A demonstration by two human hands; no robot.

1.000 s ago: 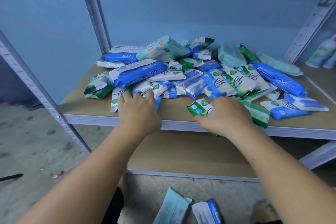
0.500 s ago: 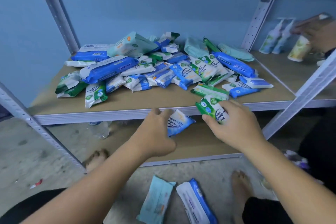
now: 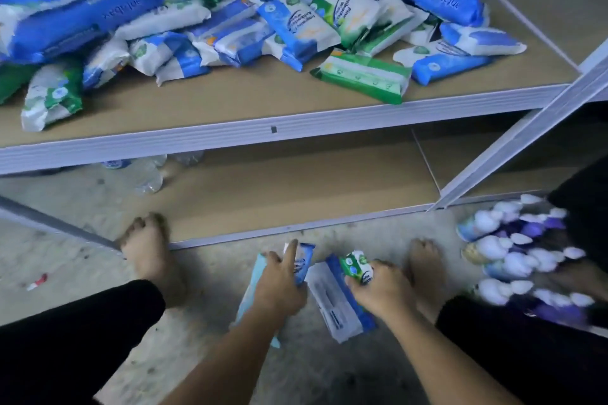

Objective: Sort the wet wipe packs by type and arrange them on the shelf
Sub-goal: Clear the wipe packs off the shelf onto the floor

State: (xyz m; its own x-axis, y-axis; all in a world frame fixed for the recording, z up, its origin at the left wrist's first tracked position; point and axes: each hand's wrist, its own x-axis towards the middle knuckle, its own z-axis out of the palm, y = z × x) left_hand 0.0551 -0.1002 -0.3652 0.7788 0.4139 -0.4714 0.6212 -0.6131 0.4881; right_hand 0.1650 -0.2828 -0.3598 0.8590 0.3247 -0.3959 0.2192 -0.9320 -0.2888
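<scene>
Gripping a glossy blue pack [image 3: 303,260], left hand [image 3: 279,281]; right hand [image 3: 385,290], seemingly a green pack [image 3: 357,267].

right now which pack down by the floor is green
The small green pack gripped in the right hand. The left hand holds a blue pack; a pale teal pack and a large white pack lie on the floor.

Looks like a storeroom or a shop's back room to me. There's a metal rack [image 3: 230,138] with bare chipboard shelves [image 3: 230,102], and a messy heap of wet wipe packs [image 3: 296,20] dumped up at 12 o'clock. Rough concrete floor [image 3: 65,256] underneath, plus rows of capped bottles [image 3: 513,260] lying on it around 4 o'clock.
</scene>
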